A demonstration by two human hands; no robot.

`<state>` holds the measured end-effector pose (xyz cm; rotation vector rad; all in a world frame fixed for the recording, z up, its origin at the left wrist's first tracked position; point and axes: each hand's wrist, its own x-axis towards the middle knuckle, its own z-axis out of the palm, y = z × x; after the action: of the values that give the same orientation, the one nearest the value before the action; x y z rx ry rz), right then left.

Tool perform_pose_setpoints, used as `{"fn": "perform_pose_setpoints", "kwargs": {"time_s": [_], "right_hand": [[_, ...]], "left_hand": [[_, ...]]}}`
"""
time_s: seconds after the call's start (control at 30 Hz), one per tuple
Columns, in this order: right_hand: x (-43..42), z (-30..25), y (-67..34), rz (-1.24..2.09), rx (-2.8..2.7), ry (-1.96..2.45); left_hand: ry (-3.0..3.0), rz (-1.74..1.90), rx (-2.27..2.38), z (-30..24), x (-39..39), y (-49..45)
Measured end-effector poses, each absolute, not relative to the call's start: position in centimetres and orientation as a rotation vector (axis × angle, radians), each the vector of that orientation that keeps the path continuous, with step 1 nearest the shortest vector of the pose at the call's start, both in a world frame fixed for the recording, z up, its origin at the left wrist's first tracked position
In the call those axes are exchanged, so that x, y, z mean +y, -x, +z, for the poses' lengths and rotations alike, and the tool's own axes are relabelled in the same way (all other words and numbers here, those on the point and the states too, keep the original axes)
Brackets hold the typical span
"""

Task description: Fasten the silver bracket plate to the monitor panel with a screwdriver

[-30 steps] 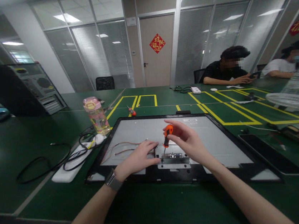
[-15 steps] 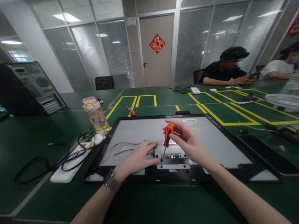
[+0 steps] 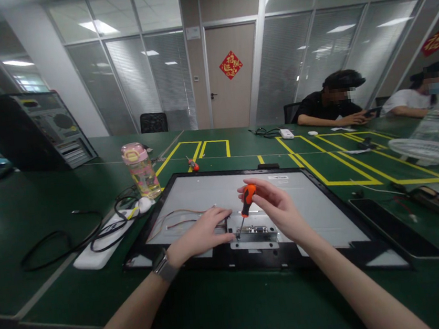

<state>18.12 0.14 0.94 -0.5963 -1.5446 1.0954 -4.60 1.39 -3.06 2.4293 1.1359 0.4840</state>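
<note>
An orange and black screwdriver [image 3: 248, 199] is held by its handle in my right hand [image 3: 277, 205], between thumb and fingers. Its shaft slants down to the left edge of a metal bracket [image 3: 252, 244] with connector ports. My left hand [image 3: 207, 230] rests open on the panel beside the bracket, fingers stretched out and thumb near the screwdriver tip. Under both hands lies a flat display panel [image 3: 316, 211] with a grey back and black frame. Thin wires [image 3: 173, 213] run across it left of the bracket. The screw under the tip is too small to make out.
Left of the panel are a white power strip [image 3: 101, 247] with black cables and a pink bottle [image 3: 141, 171]. Behind it lies a small red-handled tool [image 3: 193, 164]. A dark slab [image 3: 397, 229] lies at the right; a computer case [image 3: 29, 130] stands far left. Two people sit far right.
The screwdriver handle has tilted slightly to the right and my right hand has shifted a little with it. My left hand has kept its place.
</note>
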Motion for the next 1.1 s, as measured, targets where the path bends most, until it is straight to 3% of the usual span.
{"fn": "perform_pose_setpoints", "kwargs": {"time_s": [0.17, 0.33, 0.83, 1.0, 1.1], "right_hand": [[-0.3, 1.4, -18.2, 1.078, -1.645, 0.575], [-0.2, 0.7, -18.0, 0.733, -1.689, 0.743], [-0.7, 0.9, -18.0, 0.658, -1.656, 0.688], [0.6, 2.2, -21.1, 0.283, -1.379, 0.781], [2.4, 2.0, -23.9, -0.037, -1.694, 1.067]], "left_hand": [[-2.431, 0.472, 1.139, -2.9, 1.3, 4.5], [-2.421, 0.496, 1.132, -3.0, 1.2, 4.5], [-2.415, 0.491, 1.129, -3.1, 1.3, 4.6], [-2.382, 0.437, 1.171, -2.5, 1.0, 4.5], [-2.385, 0.439, 1.167, -2.1, 0.9, 4.3]]}}
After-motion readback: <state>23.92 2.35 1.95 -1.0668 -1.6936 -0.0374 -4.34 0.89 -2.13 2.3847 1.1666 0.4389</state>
